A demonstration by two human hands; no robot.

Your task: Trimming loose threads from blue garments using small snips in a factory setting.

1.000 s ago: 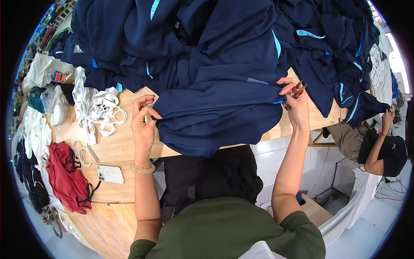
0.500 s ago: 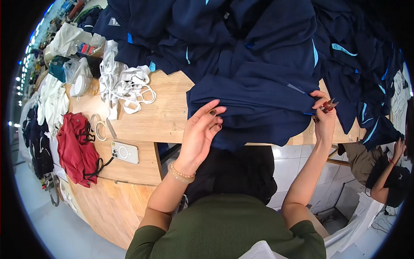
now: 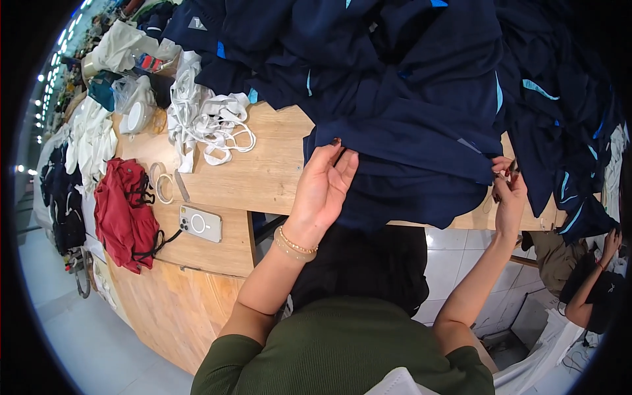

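Note:
A navy blue garment (image 3: 421,148) lies folded in long creases along the table's near edge, its lower part hanging over. At its left end my left hand (image 3: 326,184) is palm up, with bent fingers drawn together on the upper fold, seemingly pinching the cloth. By the garment's right end my right hand (image 3: 509,194) is closed around small thread snips (image 3: 513,169), mostly hidden by the fingers. Its fingertips are close to the cloth edge, near a grey strip (image 3: 469,145). Whether they touch it is hard to tell.
More navy garments with light-blue trim (image 3: 421,46) are heaped behind. To the left are white straps (image 3: 224,125), tape rolls (image 3: 163,187), a phone (image 3: 201,224) and a red bag (image 3: 122,214). Another person's hand (image 3: 611,242) touches navy cloth at far right.
My left hand has moved up onto the garment's upper fold, and its fingers have drawn together. The right hand's fingers have shifted around the snips. The whole view has swung slightly.

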